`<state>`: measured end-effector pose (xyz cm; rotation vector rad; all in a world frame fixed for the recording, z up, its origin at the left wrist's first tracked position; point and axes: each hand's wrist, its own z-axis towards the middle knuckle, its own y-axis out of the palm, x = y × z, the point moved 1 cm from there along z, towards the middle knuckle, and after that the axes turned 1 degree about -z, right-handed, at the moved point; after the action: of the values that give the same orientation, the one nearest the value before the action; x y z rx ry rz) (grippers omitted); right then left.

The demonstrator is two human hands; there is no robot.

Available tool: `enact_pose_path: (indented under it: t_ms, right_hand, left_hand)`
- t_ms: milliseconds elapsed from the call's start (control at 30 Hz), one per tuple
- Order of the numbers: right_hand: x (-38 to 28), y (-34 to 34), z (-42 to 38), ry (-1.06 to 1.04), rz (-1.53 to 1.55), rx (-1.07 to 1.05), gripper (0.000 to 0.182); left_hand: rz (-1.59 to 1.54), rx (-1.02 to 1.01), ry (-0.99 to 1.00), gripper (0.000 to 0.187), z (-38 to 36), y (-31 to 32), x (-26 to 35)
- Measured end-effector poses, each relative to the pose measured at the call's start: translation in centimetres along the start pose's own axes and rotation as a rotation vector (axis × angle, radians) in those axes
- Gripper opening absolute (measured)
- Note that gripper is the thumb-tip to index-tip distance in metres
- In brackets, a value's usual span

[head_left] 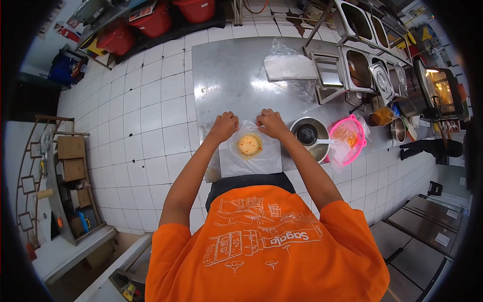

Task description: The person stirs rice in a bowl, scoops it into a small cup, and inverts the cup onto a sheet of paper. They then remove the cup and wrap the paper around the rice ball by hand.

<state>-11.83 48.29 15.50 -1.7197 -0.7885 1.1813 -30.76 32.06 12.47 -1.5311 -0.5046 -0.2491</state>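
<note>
A pale round mound of food with orange bits (249, 145) sits on a clear plastic sheet (266, 160) at the near edge of the steel table. My left hand (225, 126) is at the sheet's far left corner, fingers curled and pinched on the plastic. At the far right corner my right hand (270, 124) pinches the plastic in the same way. Both hands are just beyond the food and do not touch it. Right of my right forearm stands a steel bowl (322, 152) with a black round-headed tool (306, 134) in it, its pale handle pointing right.
A pink basket (360, 146) holding orange pieces and plastic stands beside the bowl. Farther back on the steel table (221, 65) lies a stack of white sheets (291, 67) in plastic. A rack with steel pans (354, 65) borders the right. Another person (435, 148) is at far right.
</note>
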Motion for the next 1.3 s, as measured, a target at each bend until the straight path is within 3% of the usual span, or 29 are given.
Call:
enact_pose_path:
  t_ms: [100,200,267,500,767,1100,1300]
  right_hand:
    - [-0.4,-0.2,-1.1,-0.010,0.129,0.070,0.022]
    - [-0.5,-0.1,-1.7,0.039,0.316,0.051,0.020]
    - [-1.6,-1.4,-3.1,0.004,0.394,0.138,0.019]
    - [-2.3,-1.7,-7.0,-0.137,0.039,0.143,0.021]
    - [-3.3,0.7,-9.0,-0.180,-0.127,0.170,0.016]
    - [-2.4,3.1,-9.2,-0.285,-0.125,0.225,0.010]
    - [-2.8,1.7,-9.9,-0.244,-0.098,0.227,0.016]
  left_hand:
    - [-0.268,-0.037,-0.045,0.026,-0.3,-1.7,1.2]
    - [-0.155,-0.056,-0.037,0.018,-1.2,-3.4,2.8]
    - [-0.124,0.070,0.020,0.016,-1.7,-3.7,3.2]
    - [-0.076,0.157,0.135,0.008,-6.5,-4.5,4.3]
    - [-0.022,0.233,0.207,0.006,-9.5,-1.5,3.7]
    - [0.076,0.217,0.250,0.014,-10.2,1.2,3.4]
    - [0.088,0.165,0.123,0.026,-10.6,-0.7,4.3]
